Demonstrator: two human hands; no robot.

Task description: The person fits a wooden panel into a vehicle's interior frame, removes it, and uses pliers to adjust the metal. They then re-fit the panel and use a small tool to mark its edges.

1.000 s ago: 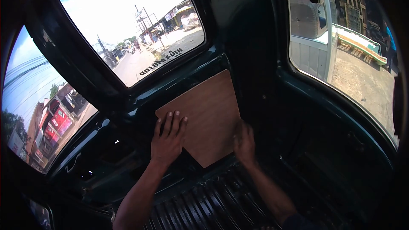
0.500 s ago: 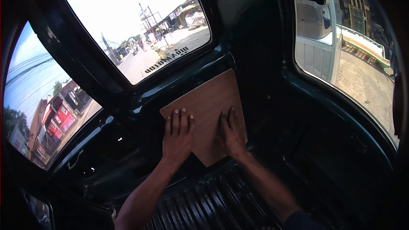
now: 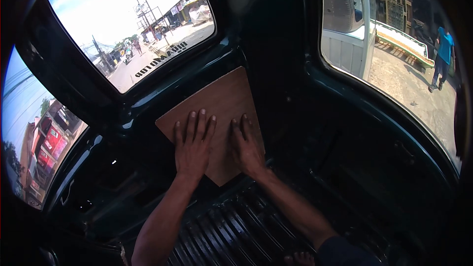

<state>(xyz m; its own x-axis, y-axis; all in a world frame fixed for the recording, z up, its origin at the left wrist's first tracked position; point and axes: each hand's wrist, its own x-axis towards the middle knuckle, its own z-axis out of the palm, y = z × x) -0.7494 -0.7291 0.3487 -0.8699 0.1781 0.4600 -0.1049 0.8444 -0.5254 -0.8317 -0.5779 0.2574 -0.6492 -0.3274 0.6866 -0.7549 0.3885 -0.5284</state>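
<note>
A flat brown board [image 3: 221,96], thin with a pale cut edge along its top, leans against the dark inner wall of a vehicle below the window. My left hand [image 3: 193,145] lies flat on the board's left part, fingers stretched out and pointing up. On the right part rests my right hand [image 3: 248,148], its fingers extended over the surface and its thumb side turned inward. Neither hand is wrapped around the board. The lower corner of the board comes down near the ribbed floor.
Ribbed dark metal floor [image 3: 217,236] lies below the board, with bare toes [image 3: 300,257] at the bottom edge. A window with lettering [image 3: 162,61] faces a street. Through the right opening, a person in a blue shirt [image 3: 445,49] stands near a long pale-topped tray [image 3: 404,44].
The view has shifted, so the board and both hands appear further left. Both hands still lie on the board. A person in blue has come into sight outside at right.
</note>
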